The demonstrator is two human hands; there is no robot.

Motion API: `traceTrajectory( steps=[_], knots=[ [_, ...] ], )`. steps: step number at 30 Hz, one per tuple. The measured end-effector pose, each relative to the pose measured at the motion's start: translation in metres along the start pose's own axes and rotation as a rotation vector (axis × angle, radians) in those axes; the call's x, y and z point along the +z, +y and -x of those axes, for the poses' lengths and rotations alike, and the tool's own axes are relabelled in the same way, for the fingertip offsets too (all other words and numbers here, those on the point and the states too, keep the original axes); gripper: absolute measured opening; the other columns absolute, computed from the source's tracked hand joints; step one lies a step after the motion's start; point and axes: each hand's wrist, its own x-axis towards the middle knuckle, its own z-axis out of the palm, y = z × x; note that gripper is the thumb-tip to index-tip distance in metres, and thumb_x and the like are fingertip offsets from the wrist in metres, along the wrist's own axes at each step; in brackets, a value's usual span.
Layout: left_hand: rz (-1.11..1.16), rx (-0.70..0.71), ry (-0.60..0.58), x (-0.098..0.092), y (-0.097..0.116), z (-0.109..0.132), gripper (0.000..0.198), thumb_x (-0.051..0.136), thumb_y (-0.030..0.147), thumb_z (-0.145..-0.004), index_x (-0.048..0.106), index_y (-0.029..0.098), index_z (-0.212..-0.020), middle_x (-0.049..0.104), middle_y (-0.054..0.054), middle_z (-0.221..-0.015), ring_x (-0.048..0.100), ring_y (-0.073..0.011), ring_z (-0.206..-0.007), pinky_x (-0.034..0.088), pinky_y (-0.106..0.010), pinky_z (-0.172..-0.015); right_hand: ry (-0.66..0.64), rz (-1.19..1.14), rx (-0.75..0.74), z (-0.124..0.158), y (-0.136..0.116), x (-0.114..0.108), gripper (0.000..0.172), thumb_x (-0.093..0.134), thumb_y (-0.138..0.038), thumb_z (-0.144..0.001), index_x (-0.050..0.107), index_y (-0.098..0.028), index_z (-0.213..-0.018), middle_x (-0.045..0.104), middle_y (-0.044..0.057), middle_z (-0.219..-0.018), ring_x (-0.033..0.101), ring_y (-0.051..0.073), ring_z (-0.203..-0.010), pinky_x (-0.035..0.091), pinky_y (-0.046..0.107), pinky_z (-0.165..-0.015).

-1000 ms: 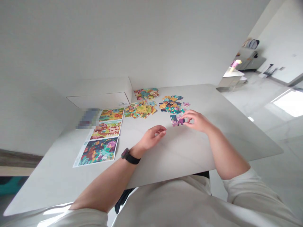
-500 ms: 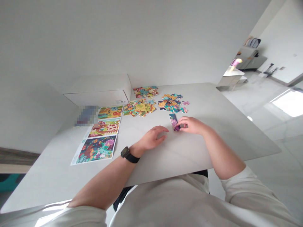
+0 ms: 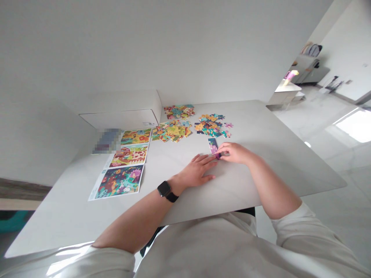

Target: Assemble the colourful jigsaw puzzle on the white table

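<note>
My right hand (image 3: 235, 152) rests on the white table (image 3: 275, 154) with its fingers pinched on the near end of a small joined strip of purple and teal puzzle pieces (image 3: 213, 146). My left hand (image 3: 199, 170) lies flat on the table, fingers stretched out, their tips reaching the same strip from the left. A black watch (image 3: 167, 190) is on the left wrist. Three heaps of loose coloured pieces lie beyond: one just behind the strip (image 3: 211, 126), one in the middle (image 3: 172, 132), one further back (image 3: 179, 111).
A sheet with three coloured reference pictures (image 3: 125, 165) lies at the left of the table. A white cardboard box (image 3: 121, 110) stands behind it against the wall. The table's right edge drops to a pale floor, with furniture far off at the right.
My right hand drew the joined pieces nearer and turned them lengthwise. My left hand opened flat and slid right until its fingertips met the pieces.
</note>
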Motion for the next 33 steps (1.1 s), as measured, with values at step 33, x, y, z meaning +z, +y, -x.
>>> traceTrajectory(
  steps=[33],
  knots=[
    [0.182,-0.347,0.319,-0.023,-0.018,0.009,0.037,0.044,0.029,-0.107,0.074,0.023,-0.127,0.081,-0.006,-0.094,0.074,-0.0221,-0.092,0.056,-0.035,-0.092,0.119,0.038,-0.063,-0.007,0.010,0.012,0.033,0.082,-0.023,-0.088,0.083,-0.029,-0.120,0.078,0.010,-0.137,0.074,0.030,-0.125,0.058,0.049,-0.112]
  ],
)
